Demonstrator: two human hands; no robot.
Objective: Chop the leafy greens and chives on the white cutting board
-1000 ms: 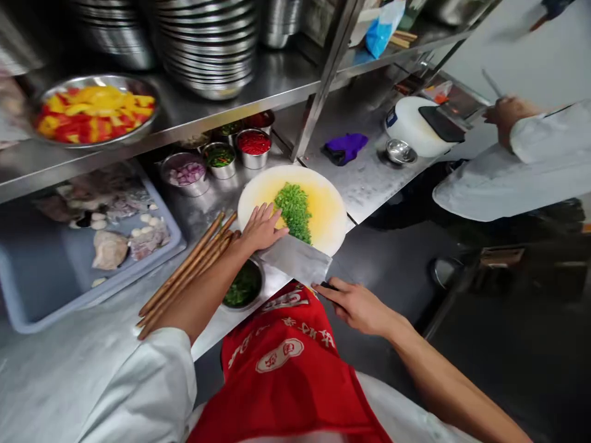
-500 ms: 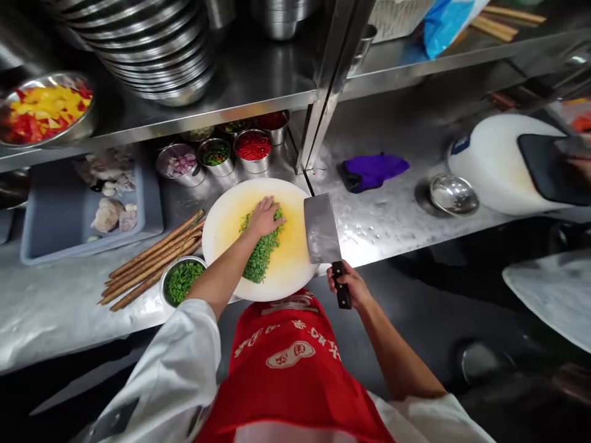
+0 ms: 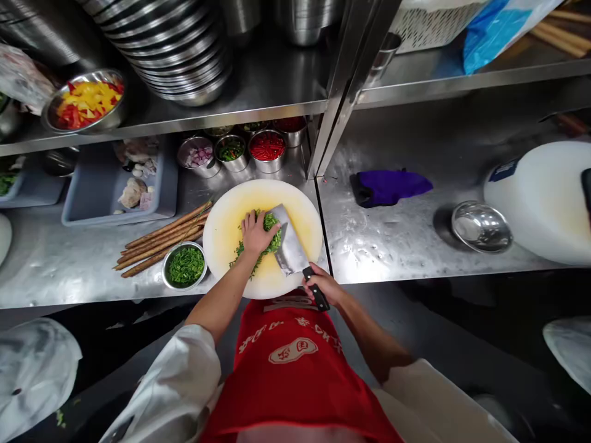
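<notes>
On the round white cutting board (image 3: 302,215) lies a pile of chopped greens (image 3: 273,241). My left hand (image 3: 257,234) rests on the pile with its fingers spread. The black handle of a cleaver (image 3: 292,246) is in the grip of my right hand (image 3: 319,284) at the board's lower right. Its wide blade lies low over the board, with one edge against the right side of the greens. A metal bowl of chopped greens (image 3: 185,266) stands just left of the board.
Brown sticks (image 3: 161,243) and a grey tray (image 3: 96,184) lie at the left. Metal cups (image 3: 268,151) stand behind the board, under a shelf edge (image 3: 221,118). To the right are a purple glove (image 3: 392,186), a metal bowl (image 3: 482,227) and another white board (image 3: 545,197).
The cleaver in my right hand has moved left from the board's right edge to the greens. My left hand has shifted slightly left on the pile. The camera view has shifted too.
</notes>
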